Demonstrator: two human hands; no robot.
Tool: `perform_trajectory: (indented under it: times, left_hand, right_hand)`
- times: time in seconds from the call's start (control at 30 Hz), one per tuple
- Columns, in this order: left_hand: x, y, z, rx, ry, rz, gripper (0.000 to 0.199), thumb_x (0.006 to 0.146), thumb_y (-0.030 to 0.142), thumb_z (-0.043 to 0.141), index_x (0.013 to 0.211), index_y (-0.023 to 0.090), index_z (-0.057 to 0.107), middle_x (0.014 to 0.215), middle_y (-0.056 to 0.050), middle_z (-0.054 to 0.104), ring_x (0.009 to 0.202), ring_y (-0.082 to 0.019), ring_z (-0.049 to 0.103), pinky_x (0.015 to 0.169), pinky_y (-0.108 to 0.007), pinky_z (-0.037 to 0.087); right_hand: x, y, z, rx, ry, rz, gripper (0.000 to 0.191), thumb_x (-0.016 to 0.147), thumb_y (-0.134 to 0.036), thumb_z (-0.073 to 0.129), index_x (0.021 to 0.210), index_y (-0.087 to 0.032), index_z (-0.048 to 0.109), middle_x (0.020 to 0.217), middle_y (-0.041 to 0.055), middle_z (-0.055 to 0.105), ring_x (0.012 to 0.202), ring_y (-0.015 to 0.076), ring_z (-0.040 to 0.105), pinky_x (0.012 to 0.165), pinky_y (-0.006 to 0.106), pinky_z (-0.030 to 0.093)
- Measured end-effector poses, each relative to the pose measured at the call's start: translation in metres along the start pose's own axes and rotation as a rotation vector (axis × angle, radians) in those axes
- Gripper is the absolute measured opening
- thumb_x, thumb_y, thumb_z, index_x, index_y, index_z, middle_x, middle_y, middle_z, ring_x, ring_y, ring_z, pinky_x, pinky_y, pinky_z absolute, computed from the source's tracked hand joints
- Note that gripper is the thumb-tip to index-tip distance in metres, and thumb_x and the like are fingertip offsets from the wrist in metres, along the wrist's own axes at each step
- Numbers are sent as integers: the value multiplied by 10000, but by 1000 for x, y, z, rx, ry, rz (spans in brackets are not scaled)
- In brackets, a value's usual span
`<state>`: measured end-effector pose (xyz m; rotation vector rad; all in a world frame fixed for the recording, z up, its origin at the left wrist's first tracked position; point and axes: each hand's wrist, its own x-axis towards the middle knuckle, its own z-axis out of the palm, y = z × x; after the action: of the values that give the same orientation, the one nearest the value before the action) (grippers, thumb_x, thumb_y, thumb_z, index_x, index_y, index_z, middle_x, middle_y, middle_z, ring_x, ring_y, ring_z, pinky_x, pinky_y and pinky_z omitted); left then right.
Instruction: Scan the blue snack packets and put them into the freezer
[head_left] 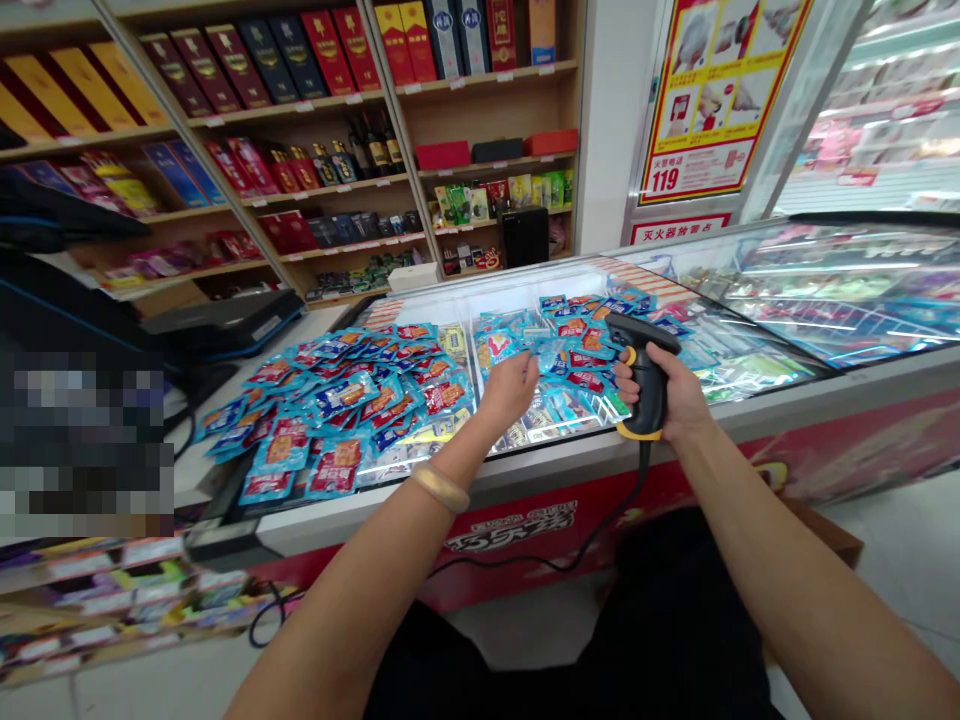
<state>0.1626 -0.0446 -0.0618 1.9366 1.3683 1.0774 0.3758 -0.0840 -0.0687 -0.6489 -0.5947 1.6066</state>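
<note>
My right hand is wrapped round the grip of a black and yellow handheld barcode scanner, its head pointing left over the freezer. A dark cable runs down from the scanner's base. My left hand is closed, with a bracelet on the wrist. At its fingertips is a light blue snack packet, partly lost among the packets behind it. A large heap of blue and red snack packets spreads to the left of this hand. A smaller group of such packets lies between the hands and beyond them.
The packets lie on the glass top of a chest freezer with a red front. Dark counter equipment stands at the left. Shelves with boxes and bottles line the back wall. The scanner cable hangs across the freezer front.
</note>
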Motion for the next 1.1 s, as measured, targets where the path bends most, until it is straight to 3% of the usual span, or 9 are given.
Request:
perform_trajectory:
  times: [0.1, 0.17, 0.23, 0.4, 0.47, 0.57, 0.63, 0.8, 1.1]
  left_hand:
    - [-11, -19, -27, -588, 138, -314, 283, 854, 334, 636, 651, 180, 513, 511, 65, 454, 574, -122, 624, 825, -370, 586]
    - [-22, -28, -42, -809, 185, -445, 228, 810, 299, 681, 699, 172, 528, 583, 40, 550, 613, -125, 657, 834, -385, 593]
    - [-34, -35, -55, -885, 234, -488, 171, 756, 236, 711, 756, 163, 556, 701, -2, 649, 696, -139, 686, 841, -395, 597]
    - [-55, -49, -72, -774, 383, -378, 327, 620, 183, 764, 897, 172, 590, 864, -4, 693, 806, -155, 681, 829, -415, 596]
    - [-58, -56, -74, -669, 453, -310, 356, 626, 211, 755, 942, 180, 597, 860, 5, 683, 812, -157, 672, 825, -393, 586]
    - [-59, -64, -73, -495, 522, -224, 247, 688, 253, 708, 903, 168, 623, 767, 16, 651, 782, -150, 644, 818, -334, 553]
    - [-59, -68, -73, -384, 551, -225, 146, 713, 271, 690, 771, 159, 616, 655, 36, 588, 684, -129, 588, 746, -291, 524]
    - [-59, -66, -73, -270, 559, -284, 261, 719, 277, 694, 575, 176, 501, 518, 75, 436, 512, -77, 396, 543, -225, 387]
    - [-59, -65, -72, -343, 525, -239, 144, 723, 291, 665, 691, 158, 620, 630, 23, 605, 631, -133, 551, 704, -275, 483]
  right_hand:
    - [1, 6, 5, -13, -12, 34, 186, 845, -346, 582, 800, -165, 594, 635, 3, 527, 464, 78, 445, 391, 170, 409]
    - [2, 15, 12, -22, -33, 73, 186, 842, -346, 586, 806, -164, 597, 635, 2, 530, 461, 79, 448, 388, 171, 408]
    - [3, 27, 23, -28, -60, 114, 183, 836, -349, 594, 803, -168, 593, 632, -1, 533, 459, 79, 447, 384, 171, 404]
    - [5, 66, 63, -57, -155, 233, 185, 832, -350, 617, 788, -174, 581, 623, -6, 547, 456, 79, 459, 393, 174, 406]
    - [4, 80, 77, -65, -191, 289, 195, 835, -351, 618, 783, -167, 583, 626, -5, 555, 452, 75, 467, 394, 172, 409]
    - [2, 93, 91, -90, -206, 324, 197, 837, -345, 618, 780, -159, 590, 616, -4, 558, 442, 75, 473, 392, 175, 413]
    - [1, 96, 95, -101, -197, 327, 196, 842, -340, 610, 778, -156, 596, 611, -4, 560, 438, 75, 474, 390, 175, 415]
    - [-1, 94, 93, -104, -200, 326, 203, 839, -351, 617, 760, -165, 596, 603, -3, 555, 442, 77, 467, 389, 173, 413]
    - [0, 97, 92, -158, -226, 304, 209, 815, -355, 652, 742, -168, 594, 596, -2, 559, 445, 83, 475, 399, 185, 421]
